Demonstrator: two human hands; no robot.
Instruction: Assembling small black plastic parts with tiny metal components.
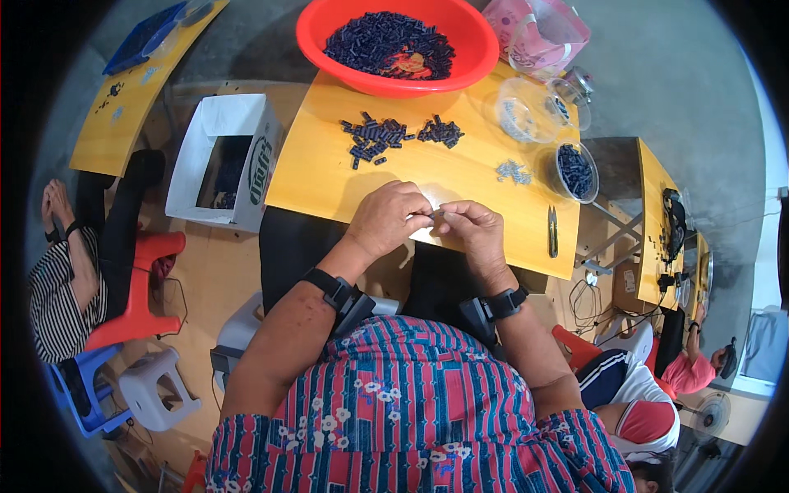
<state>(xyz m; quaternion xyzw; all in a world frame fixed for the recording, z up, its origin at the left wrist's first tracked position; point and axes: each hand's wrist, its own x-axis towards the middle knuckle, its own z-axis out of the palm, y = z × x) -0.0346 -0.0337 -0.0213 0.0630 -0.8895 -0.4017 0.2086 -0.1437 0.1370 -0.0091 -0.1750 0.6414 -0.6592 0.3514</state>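
Over the near edge of the yellow table [329,177], my left hand [388,215] and my right hand [477,232] meet fingertip to fingertip. The left thumb and fingers pinch a small dark part, mostly covered by them. My right hand is also closed in a pinch against it, and what lies between its fingertips is too small to make out. Just beyond the hands lie a loose pile of short dark cylindrical parts [374,140] and a smaller pile of dark parts [441,131]. Small silvery pieces [513,172] are scattered to the right of my right hand.
A red basin [311,37] of dark parts stands at the table's far edge, beside a pink bag [538,37]. Clear tubs [526,115], a tub of dark parts [575,171] and thread snips [553,232] are at right. A white carton [197,156] stands left; co-workers sit both sides.
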